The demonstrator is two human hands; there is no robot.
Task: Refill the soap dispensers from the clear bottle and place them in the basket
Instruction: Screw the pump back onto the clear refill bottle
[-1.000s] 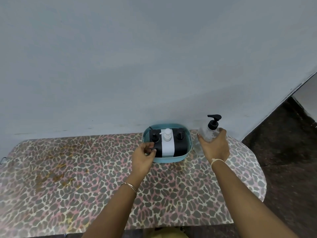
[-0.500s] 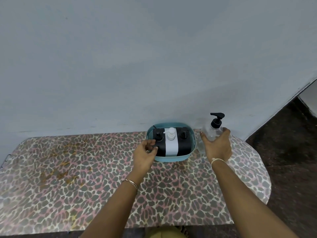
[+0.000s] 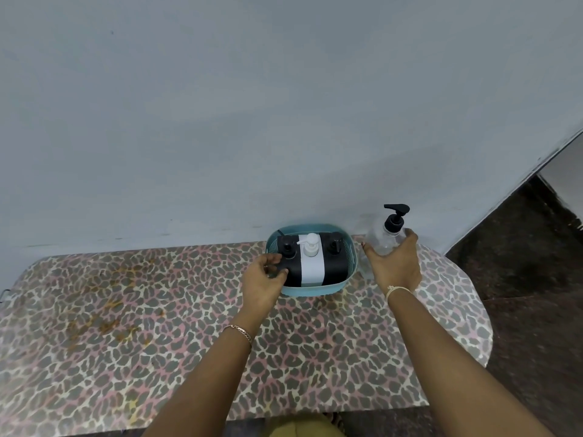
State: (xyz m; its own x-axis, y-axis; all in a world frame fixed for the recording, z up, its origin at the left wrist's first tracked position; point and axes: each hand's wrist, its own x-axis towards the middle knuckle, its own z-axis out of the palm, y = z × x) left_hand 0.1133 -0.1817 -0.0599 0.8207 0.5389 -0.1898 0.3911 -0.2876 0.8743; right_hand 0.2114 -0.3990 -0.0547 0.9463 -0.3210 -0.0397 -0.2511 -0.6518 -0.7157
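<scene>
A teal basket (image 3: 315, 290) stands at the table's far edge by the wall. Inside it stand three dispensers side by side: a black one (image 3: 291, 263) at the left, a white one (image 3: 312, 263) in the middle, another black one (image 3: 335, 263) at the right. My left hand (image 3: 263, 280) grips the left black dispenser at the basket's left rim, fingers curled round it. Right of the basket stands the clear bottle (image 3: 383, 239) with a black pump top. My right hand (image 3: 394, 263) wraps around its front, hiding its lower part.
The table (image 3: 157, 326) has a leopard-print cover and a rounded right end. A grey wall (image 3: 284, 121) rises directly behind the basket and bottle. Dark floor (image 3: 530, 279) lies to the right of the table.
Both hands have stayed on the left black dispenser and the clear bottle. The view has shifted slightly; the objects have not visibly moved.
</scene>
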